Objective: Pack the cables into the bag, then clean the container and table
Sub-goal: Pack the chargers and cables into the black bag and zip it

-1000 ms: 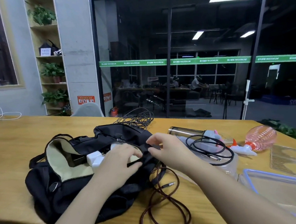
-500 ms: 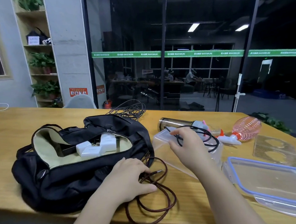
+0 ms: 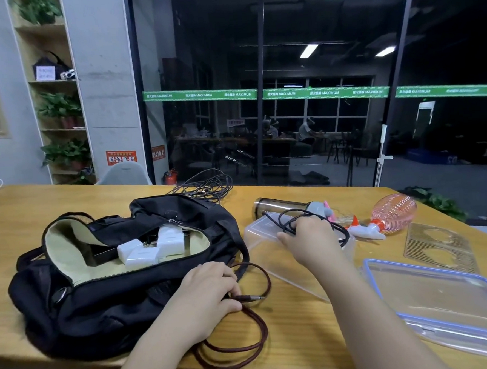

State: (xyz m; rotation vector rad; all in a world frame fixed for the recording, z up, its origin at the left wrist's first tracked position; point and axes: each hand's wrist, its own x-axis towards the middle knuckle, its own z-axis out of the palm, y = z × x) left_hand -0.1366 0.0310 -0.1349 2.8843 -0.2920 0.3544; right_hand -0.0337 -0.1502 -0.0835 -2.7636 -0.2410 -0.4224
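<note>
A: Nearest item? 
B: Braided dark-red cable [image 3: 235, 347], looped on the wooden table [image 3: 303, 337] at the near edge, just right of the bag. Its metal plug end points right, lying roughly level along the table edge direction. 
A: Left hand? 
B: Left hand [image 3: 206, 295] rests on the loop where it meets the bag; fingers curled, pinching the cable just behind the plug. 
A: Lid? 
B: Clear lid with blue rim [image 3: 443, 300], flat at near right, long axis running from left-far to right-near. 
A: Bag state? 
B: Black bag [image 3: 101, 301], unzipped, pale lining showing, long axis left to right. Inside: several white chargers [image 3: 152, 248] and a dark flat item, not identifiable. 
A: Container? 
B: Clear plastic container [image 3: 268, 237] right of the bag, tilted. Right hand [image 3: 311, 240] is over it, fingers clenched round a coiled black cable [image 3: 301, 219] at its far rim. 
A: Farther back? 
B: Metal bottle [image 3: 277, 205] lying on its side, axis left-right; pink spray bottle [image 3: 392, 213] on its side, nozzle pointing left; a perforated clear plate [image 3: 440, 243]. Farthest, a thin black cable bundle [image 3: 205, 186] behind the bag at the far table edge.
</note>
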